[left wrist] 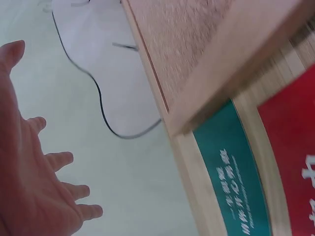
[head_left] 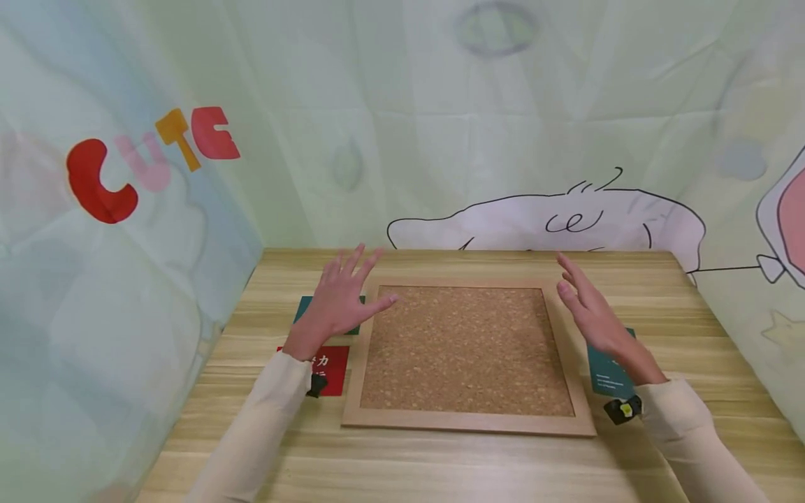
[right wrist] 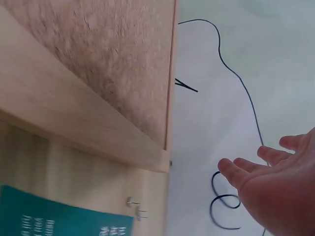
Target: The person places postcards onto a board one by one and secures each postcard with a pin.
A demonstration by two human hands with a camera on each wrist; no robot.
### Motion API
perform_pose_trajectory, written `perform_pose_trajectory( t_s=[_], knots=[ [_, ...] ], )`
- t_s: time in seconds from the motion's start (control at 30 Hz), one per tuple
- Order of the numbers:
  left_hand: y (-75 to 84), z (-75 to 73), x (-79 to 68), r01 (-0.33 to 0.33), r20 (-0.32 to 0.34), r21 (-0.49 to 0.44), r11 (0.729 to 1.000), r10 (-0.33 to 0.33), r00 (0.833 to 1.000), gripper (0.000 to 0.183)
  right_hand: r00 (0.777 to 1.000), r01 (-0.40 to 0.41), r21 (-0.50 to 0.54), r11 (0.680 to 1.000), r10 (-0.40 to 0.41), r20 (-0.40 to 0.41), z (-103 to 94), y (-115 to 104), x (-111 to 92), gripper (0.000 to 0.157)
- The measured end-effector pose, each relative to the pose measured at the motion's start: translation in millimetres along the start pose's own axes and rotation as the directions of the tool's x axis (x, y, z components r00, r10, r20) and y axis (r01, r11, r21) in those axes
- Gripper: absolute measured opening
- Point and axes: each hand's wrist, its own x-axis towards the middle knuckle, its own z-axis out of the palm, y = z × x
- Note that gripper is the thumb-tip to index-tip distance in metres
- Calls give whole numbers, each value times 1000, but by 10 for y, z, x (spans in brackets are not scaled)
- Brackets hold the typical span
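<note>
A cork board (head_left: 468, 349) in a light wooden frame lies on the table between the two hands. My left hand (head_left: 339, 300) hovers at its left side, fingers spread and thumb reaching over the frame, holding nothing. Beneath that hand lie a teal card (left wrist: 231, 172), partly hidden in the head view, and a red card (head_left: 333, 370) with white characters. My right hand (head_left: 588, 311) is held off the board's right side, fingers straight, palm turned inward, with nothing in it. Under the right wrist is another teal card (head_left: 610, 370) with small white print.
Two small shiny bits (right wrist: 135, 207) lie near the right teal card, beside the frame. The wood-grain table (head_left: 440, 464) extends in front of the board. A printed cloth backdrop (head_left: 409, 140) rises right behind the table and along its left side.
</note>
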Motion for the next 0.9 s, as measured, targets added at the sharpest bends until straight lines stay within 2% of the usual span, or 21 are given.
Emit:
perform_pose_trajectory(
  t_s=[0.07,0.2,0.37,0.47,0.7,0.9],
  knots=[
    [-88,-6,-21,27,-5,-35,999,-27,1000,92,1000,-30,67,997,30,3,-10,38,-43,60],
    [-257,-4,-65,71,-20,-107,992,-74,997,90,997,-74,135,988,76,-11,-18,105,-126,61],
    [-438,0,-125,116,-34,-198,973,-125,992,87,992,-118,149,982,124,-27,-17,166,-245,59],
    [-530,4,-162,174,-17,-228,958,-182,983,87,988,-146,145,979,150,-21,-17,189,-323,58],
    [-730,41,-270,334,46,-270,903,-334,941,97,971,-239,108,965,240,6,-4,237,-444,65],
    [-902,101,-320,436,118,-250,865,-419,900,91,944,-330,119,936,328,34,37,300,-480,72]
  ],
)
